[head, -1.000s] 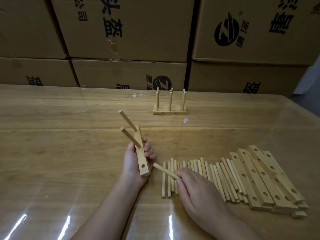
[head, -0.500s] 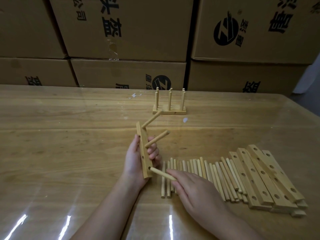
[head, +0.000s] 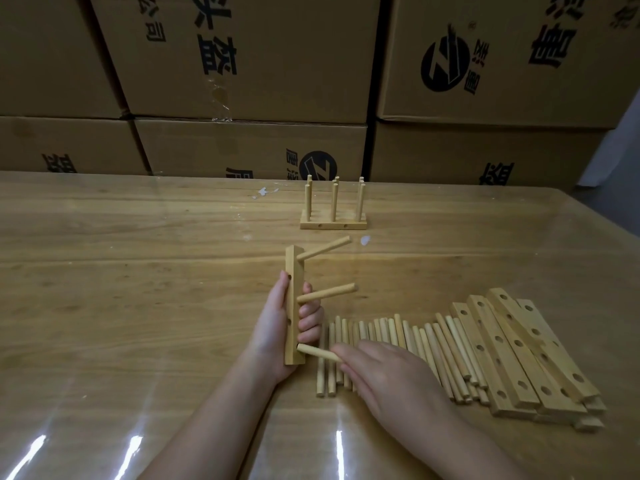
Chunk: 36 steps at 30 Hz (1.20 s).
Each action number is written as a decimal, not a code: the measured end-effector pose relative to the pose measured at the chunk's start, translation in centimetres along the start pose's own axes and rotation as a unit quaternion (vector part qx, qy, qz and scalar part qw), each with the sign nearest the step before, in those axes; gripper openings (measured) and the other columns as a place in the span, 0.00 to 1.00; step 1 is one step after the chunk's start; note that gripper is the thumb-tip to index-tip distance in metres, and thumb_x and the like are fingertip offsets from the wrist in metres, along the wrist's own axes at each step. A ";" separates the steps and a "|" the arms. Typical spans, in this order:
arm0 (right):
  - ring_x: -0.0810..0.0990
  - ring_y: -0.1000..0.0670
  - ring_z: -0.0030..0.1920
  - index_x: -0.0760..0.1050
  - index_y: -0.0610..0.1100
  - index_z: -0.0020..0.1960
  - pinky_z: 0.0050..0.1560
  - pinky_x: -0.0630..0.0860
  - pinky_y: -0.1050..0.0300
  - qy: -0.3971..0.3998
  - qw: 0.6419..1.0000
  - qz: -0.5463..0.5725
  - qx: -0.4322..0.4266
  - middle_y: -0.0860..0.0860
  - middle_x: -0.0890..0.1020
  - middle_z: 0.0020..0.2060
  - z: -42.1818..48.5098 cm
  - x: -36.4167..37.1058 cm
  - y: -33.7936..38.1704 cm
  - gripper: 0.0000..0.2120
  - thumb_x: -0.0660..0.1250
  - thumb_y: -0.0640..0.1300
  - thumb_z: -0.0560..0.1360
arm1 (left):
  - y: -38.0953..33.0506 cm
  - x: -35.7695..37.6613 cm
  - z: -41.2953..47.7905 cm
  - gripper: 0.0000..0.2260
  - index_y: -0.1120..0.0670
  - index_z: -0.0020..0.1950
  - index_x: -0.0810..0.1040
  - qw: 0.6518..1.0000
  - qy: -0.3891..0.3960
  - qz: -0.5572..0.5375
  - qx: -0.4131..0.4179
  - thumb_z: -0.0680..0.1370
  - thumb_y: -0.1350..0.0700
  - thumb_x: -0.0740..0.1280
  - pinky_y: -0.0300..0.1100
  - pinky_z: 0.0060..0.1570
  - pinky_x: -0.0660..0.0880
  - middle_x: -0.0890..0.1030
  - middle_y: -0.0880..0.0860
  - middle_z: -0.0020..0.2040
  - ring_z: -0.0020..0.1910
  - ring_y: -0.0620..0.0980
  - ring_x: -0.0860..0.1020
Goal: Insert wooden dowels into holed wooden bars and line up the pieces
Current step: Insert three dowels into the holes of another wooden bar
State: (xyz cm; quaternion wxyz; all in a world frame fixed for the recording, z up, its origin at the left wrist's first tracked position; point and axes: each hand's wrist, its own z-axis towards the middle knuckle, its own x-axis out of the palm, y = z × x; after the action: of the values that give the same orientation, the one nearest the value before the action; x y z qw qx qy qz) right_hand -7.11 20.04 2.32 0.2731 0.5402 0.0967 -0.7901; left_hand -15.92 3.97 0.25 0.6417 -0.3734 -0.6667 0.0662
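Over near table (head: 138, 271) edge, left grip (head: 273, 330) wraps holed bar (head: 293, 289) upright, two dowels (head: 325, 252) seated. Right grip (head: 391, 379) pinches third dowel (head: 317, 352), tip at bottom hole. Risk: skewed entry jams peg; hard push twists bar, or knuckles scatter loose dowels (head: 415, 344) beneath.

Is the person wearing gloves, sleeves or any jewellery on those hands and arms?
No. The left hand and right hand are bare, with no gloves, rings or watch in view. The forearms are bare too; no sleeve reaches into the picture.
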 end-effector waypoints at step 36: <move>0.76 0.55 0.30 0.79 0.51 0.47 0.28 0.71 0.63 -0.011 1.000 -0.004 0.005 0.56 0.76 0.31 -0.3 0.8 -0.5 0.07 0.64 0.46 0.71 | 1.3 1.0 -0.7 0.20 0.56 0.43 0.73 0.962 -0.045 0.252 0.095 0.74 0.38 0.59 0.36 0.23 0.67 0.66 0.50 0.26 0.23 0.45 0.66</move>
State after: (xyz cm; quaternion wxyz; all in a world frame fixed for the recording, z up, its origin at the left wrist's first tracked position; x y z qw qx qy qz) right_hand -7.40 20.32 1.40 0.2681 0.5326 0.0927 -0.7974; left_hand -14.63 5.18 0.43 0.6057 -0.4635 -0.5701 0.3055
